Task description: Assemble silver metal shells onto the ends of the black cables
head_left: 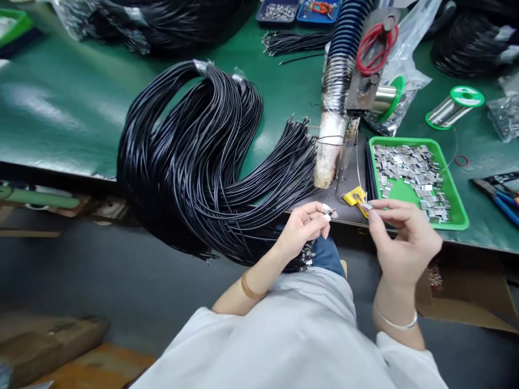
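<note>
My left hand (pixel 300 231), with white coverings on its fingertips, pinches a black cable near its end, where a bit of red wire (pixel 333 210) shows. Between the thumb and forefinger of my right hand (pixel 403 237) is a small silver metal connector (pixel 366 206). It is right at a yellow holder (pixel 354 196) on the bench edge; whether they touch I cannot tell. A thin solder wire (pixel 358 162) runs down to that holder. Beside my left hand lies a large bundle of black cables (pixel 190 156), partly hanging over the edge.
A green tray (pixel 458 208) of silver connectors stands right of the holder. Above the work spot hang a taped hose (pixel 334 108) and a metal bracket (pixel 360 92). Solder spools (pixel 454 108) and blue-handled pliers (pixel 500 202) are to the right. Cable coils (pixel 174 24) lie behind.
</note>
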`<state>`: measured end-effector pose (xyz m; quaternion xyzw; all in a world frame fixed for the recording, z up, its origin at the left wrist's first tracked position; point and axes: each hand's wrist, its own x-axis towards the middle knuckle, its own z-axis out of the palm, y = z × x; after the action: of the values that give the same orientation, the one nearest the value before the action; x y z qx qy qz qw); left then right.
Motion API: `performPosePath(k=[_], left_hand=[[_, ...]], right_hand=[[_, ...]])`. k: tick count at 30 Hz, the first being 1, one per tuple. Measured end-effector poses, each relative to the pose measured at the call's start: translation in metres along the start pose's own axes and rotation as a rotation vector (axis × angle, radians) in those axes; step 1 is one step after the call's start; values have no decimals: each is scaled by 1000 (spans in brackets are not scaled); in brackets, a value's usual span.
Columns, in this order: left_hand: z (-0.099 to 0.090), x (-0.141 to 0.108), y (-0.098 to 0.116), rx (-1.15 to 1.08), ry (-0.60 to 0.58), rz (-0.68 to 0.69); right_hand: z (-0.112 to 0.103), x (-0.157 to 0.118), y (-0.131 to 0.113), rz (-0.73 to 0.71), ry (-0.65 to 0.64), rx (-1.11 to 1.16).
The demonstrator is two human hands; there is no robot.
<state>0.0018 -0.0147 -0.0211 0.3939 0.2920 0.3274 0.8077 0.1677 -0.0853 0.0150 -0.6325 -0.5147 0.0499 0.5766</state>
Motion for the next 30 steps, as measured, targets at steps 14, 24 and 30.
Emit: performPosePath(k=[14,24,30], left_hand=[[3,3,4,205,-20,169],[3,0,11,456,31,278],[1,0,13,580,-31,280]], right_hand=[[21,-19,8,152,-233,174],[16,-16,16,38,-280,119],[3,-10,17,-204,-396,-65]])
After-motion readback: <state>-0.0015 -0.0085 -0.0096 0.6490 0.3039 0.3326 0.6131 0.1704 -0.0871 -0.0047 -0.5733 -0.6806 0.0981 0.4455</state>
